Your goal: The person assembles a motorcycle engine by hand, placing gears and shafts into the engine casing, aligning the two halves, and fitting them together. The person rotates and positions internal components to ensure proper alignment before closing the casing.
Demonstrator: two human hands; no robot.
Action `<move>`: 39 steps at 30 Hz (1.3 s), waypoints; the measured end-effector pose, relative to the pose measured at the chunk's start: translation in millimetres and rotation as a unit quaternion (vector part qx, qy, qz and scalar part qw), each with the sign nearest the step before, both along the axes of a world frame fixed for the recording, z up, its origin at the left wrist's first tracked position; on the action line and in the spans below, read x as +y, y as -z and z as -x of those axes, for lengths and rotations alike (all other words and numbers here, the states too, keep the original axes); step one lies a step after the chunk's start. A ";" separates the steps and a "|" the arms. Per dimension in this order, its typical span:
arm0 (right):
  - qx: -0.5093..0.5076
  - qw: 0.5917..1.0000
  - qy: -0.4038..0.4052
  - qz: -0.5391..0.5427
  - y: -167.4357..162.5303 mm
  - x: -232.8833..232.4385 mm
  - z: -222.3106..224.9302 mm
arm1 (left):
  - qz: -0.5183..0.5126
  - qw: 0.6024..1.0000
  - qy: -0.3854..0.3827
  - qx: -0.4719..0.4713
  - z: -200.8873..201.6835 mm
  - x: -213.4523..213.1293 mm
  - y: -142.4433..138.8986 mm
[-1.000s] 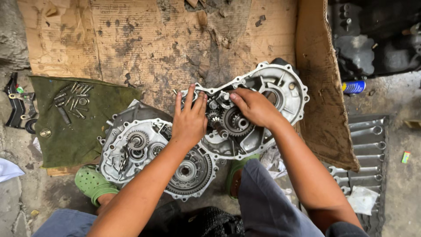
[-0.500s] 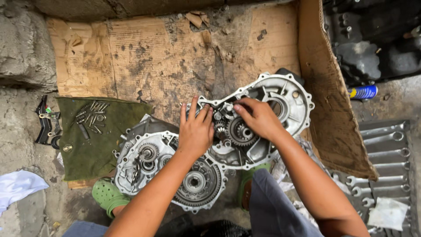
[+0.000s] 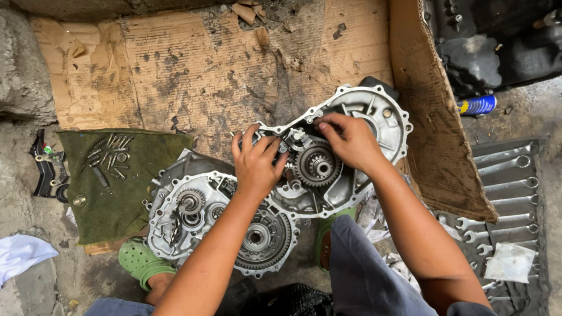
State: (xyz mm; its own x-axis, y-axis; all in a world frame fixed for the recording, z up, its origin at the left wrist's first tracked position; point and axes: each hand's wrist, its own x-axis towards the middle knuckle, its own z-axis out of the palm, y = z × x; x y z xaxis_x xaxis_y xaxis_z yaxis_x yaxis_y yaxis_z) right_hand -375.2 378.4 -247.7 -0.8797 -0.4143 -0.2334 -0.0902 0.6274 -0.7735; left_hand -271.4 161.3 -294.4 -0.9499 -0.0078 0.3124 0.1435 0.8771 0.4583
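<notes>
Gearbox housing (image 3: 374, 111) | both hands' fingers (image 3: 257, 143) cover gears (contact hidden)

Bare cardboard (image 3: 193, 64) ahead — box flap (image 3: 433, 117) rightward

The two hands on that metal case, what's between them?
In the head view, small gears inside the gearbox case lie between the left hand and the right hand.

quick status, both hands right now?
Left hand: open, fingers spread, resting flat on the upper gearbox housing.
Right hand: fingers curled on parts inside that housing; grip cannot be told.
</notes>
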 end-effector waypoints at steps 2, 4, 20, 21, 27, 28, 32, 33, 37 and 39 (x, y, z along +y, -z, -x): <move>0.009 0.998 -0.039 -0.058 -2.4 -1.8 -0.3 | -0.004 1.000 -0.004 0.003 -1.6 2.7 -0.3; 0.038 0.990 -0.105 -0.088 -3.1 -5.6 -0.4 | -0.004 1.000 -0.006 0.009 -2.4 3.7 -2.5; 0.049 0.985 -0.114 -0.122 13.9 -11.6 5.3 | 0.023 0.998 0.052 0.000 7.5 -9.0 -9.8; 0.050 0.984 -0.116 -0.128 16.3 -12.5 6.2 | 0.031 0.998 0.062 -0.012 9.1 -10.9 -10.0; 0.040 0.973 -0.134 -0.181 30.2 -18.5 14.1 | 0.049 0.996 0.069 -0.041 11.1 -13.6 -11.4; 0.035 0.974 -0.138 -0.177 32.2 -17.4 16.5 | 0.044 0.996 0.067 -0.035 9.9 -12.4 -11.6; 0.003 0.974 -0.166 -0.153 41.5 -10.6 34.9 | 0.052 0.996 0.074 -0.015 11.0 -10.8 -10.7; -0.007 0.974 -0.172 -0.149 44.4 -10.2 38.3 | 0.056 0.995 0.078 -0.030 10.6 -10.4 -10.3; -0.019 0.972 -0.153 -0.176 51.1 -15.2 36.9 | 0.075 0.995 0.054 -0.049 8.4 -8.5 -9.8; 0.011 0.974 -0.151 -0.165 45.9 -16.3 32.8 | 0.055 0.998 0.041 0.001 6.2 -6.4 -10.3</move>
